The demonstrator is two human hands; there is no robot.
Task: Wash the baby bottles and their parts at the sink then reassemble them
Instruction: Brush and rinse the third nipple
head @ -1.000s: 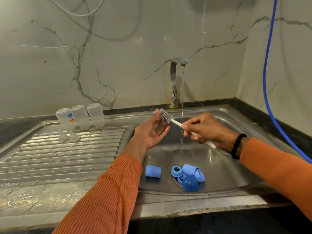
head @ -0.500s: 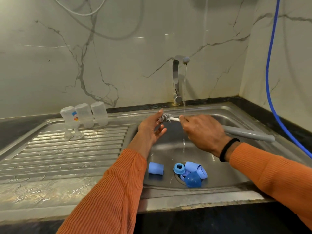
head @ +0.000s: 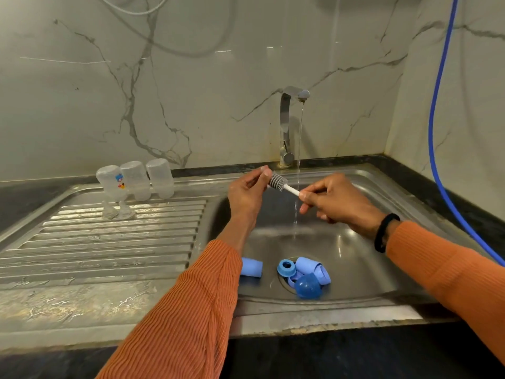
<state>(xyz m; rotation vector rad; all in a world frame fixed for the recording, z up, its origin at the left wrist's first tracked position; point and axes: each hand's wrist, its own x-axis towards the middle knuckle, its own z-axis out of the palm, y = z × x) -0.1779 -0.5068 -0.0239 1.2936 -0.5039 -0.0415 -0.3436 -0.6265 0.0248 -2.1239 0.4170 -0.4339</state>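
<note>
1. The left hand is up over the sink, its fingers pinching the grey bristle tip of a small brush.
2. The right hand has its fingers curled around the white stem of that same brush, so both hands are holding it, tilted, just left of the water stream running from the tap.
3. Down at the drain there's a pile of blue bottle parts: a ring, a dome cap and some collars, all touching. One more blue collar lies apart to their left, half hidden by the left sleeve.
4. Three clear bottles stand upside down in a row at the back of the draining board, with two clear nipples just in front.
</note>
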